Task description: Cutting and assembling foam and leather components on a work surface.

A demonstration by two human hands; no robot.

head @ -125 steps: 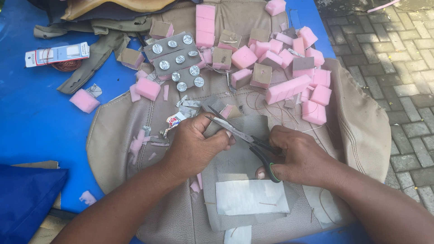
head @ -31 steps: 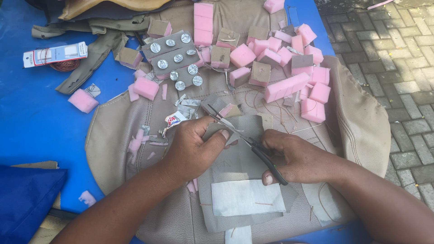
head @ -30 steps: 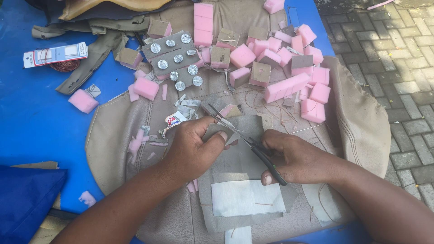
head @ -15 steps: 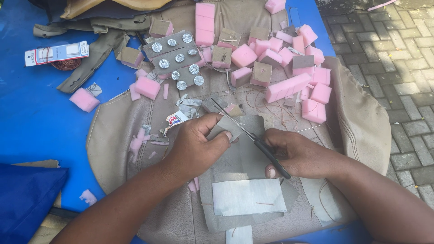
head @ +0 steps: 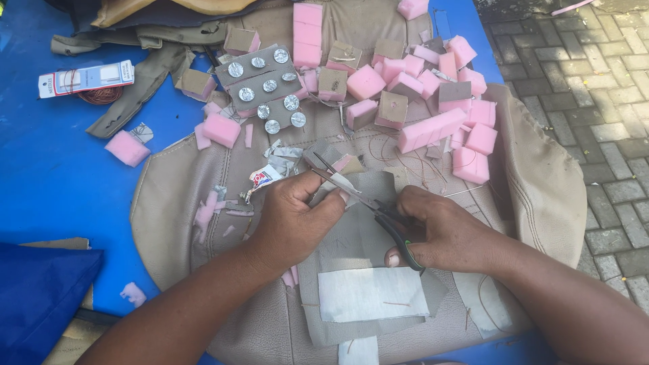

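Grey leather piece [head: 368,223] being cut with scissors [head: 368,203], lying mid-way along the near edge of the beige seat cover [head: 176,203].
Left hand [head: 294,220] pinching the piece's upper edge; right hand [head: 446,230] clenching the scissor handles, blades parted; pink foam blocks [head: 405,81] crowding the far edge.

Both hands [head: 297,216] close together (fingers [head: 334,201] curled)

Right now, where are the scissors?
In the head view, the scissors are at centre, handles in the right hand, blades open and pointing up-left over the grey fabric piece that the left hand pinches.
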